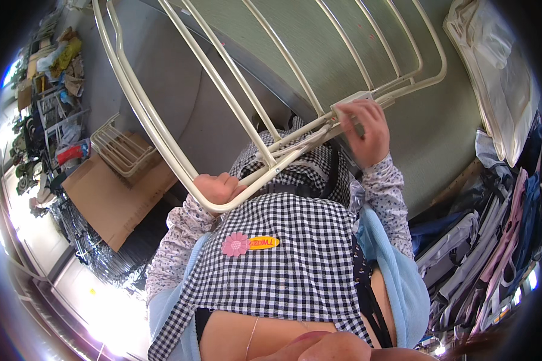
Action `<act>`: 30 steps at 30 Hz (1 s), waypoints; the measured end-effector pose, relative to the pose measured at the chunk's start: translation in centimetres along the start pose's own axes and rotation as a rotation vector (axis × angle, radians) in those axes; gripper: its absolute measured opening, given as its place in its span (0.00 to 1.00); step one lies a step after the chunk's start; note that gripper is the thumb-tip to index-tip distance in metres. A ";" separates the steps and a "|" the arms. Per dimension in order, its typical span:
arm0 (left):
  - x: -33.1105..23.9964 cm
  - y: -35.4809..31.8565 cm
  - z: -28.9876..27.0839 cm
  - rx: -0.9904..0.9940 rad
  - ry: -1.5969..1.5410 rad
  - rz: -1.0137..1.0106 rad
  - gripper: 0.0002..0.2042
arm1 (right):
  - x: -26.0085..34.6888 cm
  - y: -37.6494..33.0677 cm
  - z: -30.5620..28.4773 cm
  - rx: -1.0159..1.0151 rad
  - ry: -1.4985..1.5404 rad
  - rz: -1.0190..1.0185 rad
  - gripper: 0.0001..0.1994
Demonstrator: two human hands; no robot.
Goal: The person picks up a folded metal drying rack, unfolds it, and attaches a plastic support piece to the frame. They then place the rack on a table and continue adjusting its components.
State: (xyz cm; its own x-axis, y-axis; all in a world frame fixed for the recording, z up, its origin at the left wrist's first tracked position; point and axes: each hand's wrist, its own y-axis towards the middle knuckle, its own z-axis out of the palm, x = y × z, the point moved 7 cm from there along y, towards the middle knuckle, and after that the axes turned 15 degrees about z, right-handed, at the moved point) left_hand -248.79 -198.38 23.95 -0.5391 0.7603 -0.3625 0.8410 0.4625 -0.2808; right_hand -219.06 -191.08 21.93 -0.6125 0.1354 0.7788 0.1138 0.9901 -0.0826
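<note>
A cream tubular metal rack [226, 90] with several parallel bars stands tilted in front of me, reaching past the upper edge of the view. My left hand [220, 188] is wrapped round its near left corner, fingers closed on the tube. On the right, my right hand [367, 133] curls with finger and thumb at a pale bracket [353, 98] on the rack's near rail; the fingers are slightly blurred. Several rails cross between the two hands. The far end of the rack is cut off.
Beneath the rack lies a green work surface [415, 153]. At the left, a smaller cream rack [123, 147] rests on brown cardboard [111, 198], beside stacked dark tubes [90, 240]. A clear plastic-wrapped bundle [494, 72] and folded fabric pieces [482, 240] are at the right.
</note>
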 end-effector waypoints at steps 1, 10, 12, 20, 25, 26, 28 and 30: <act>0.0 0.0 0.1 -0.004 -0.005 -0.003 0.15 | 0.9 -0.5 0.1 0.017 -0.022 -0.034 0.09; 0.0 0.2 0.5 0.013 -0.048 -0.001 0.16 | 2.5 -1.7 1.9 0.115 -0.027 -0.128 0.08; 0.0 0.2 0.6 0.037 -0.053 -0.013 0.16 | 2.4 -1.6 2.0 0.132 -0.024 -0.134 0.07; 0.1 0.5 0.8 0.003 -0.031 -0.004 0.09 | 2.5 -1.3 2.2 0.181 0.009 -0.174 0.07; 1.6 -1.4 4.7 -0.036 -0.203 -0.051 0.06 | 2.4 -1.4 2.1 0.169 -0.017 -0.175 0.06; 1.6 -1.2 4.5 -0.049 -0.218 -0.045 0.06 | 2.1 -1.5 2.1 0.151 -0.016 -0.167 0.07; 0.8 -0.5 3.3 -0.005 -0.232 -0.081 0.06 | 2.2 -1.6 1.8 0.085 -0.011 -0.143 0.09; 1.1 1.4 2.1 0.110 -0.234 -0.034 0.07 | 0.0 -2.6 0.6 -0.162 0.028 0.041 0.16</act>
State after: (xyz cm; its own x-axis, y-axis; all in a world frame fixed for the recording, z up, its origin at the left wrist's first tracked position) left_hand -248.25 -197.88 21.27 -0.5740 0.6130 -0.5429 0.8188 0.4240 -0.3869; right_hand -219.81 -193.67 21.75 -0.5833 0.1723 0.7937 0.2640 0.9644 -0.0154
